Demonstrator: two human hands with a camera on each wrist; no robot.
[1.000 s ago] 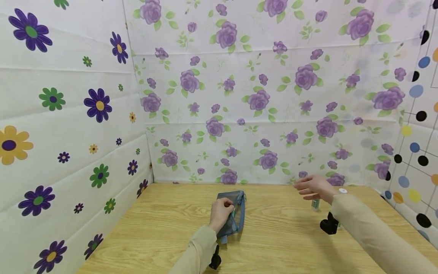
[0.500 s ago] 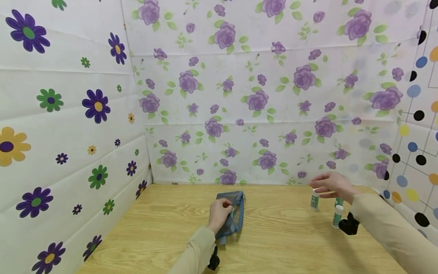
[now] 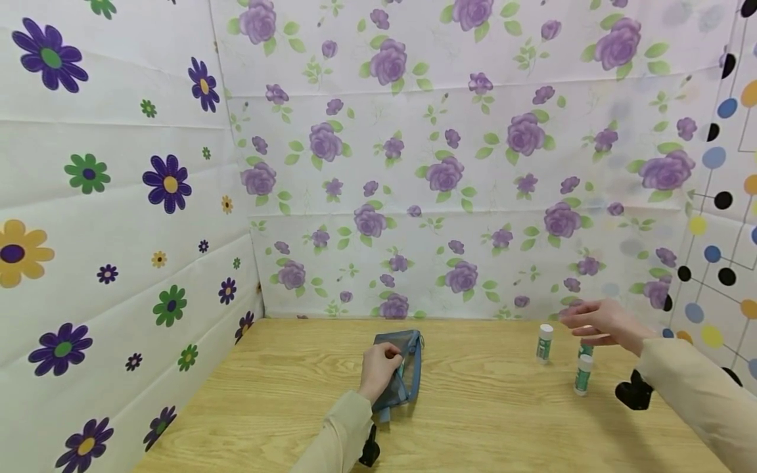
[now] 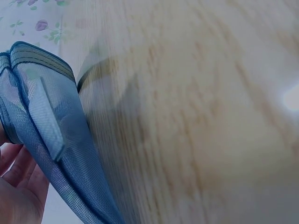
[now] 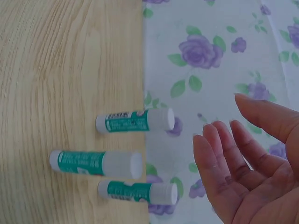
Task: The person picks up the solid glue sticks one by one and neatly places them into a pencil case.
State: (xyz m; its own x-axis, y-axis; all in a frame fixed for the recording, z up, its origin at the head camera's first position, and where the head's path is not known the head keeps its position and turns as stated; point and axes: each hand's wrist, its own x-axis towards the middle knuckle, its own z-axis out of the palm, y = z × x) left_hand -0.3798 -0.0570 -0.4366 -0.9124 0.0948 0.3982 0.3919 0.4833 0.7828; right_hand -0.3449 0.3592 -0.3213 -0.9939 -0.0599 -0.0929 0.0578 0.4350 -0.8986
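My left hand [image 3: 378, 369] pinches the edge of a blue mesh zip pouch [image 3: 389, 395], which stands propped on the table with its opening facing right. Through the gap a bit of green and white shows inside. In the left wrist view the pouch [image 4: 70, 116] hides part of the fingers. Over at the right, my right hand [image 3: 609, 323] is held above the table with loosely bent fingers and nothing in them. Beneath and left of it stand three glue sticks with white caps and green labels: one at the back left [image 3: 544, 344], one in front [image 3: 583, 376], and one partly behind the hand [image 3: 585, 351].
The wood-grain table [image 3: 473, 407] ends against a flowered cloth wall [image 3: 426, 249] at the back. Patterned cloth also hangs at the left [image 3: 124, 223] and the right. A black wrist mount [image 3: 635, 392] hangs under the right wrist, another [image 3: 370, 448] under the left.
My right hand has moved rightward, away from the pouch, uncovering the glue sticks that the hand and sleeve had partly hidden. My left hand and the pouch have stayed in place.
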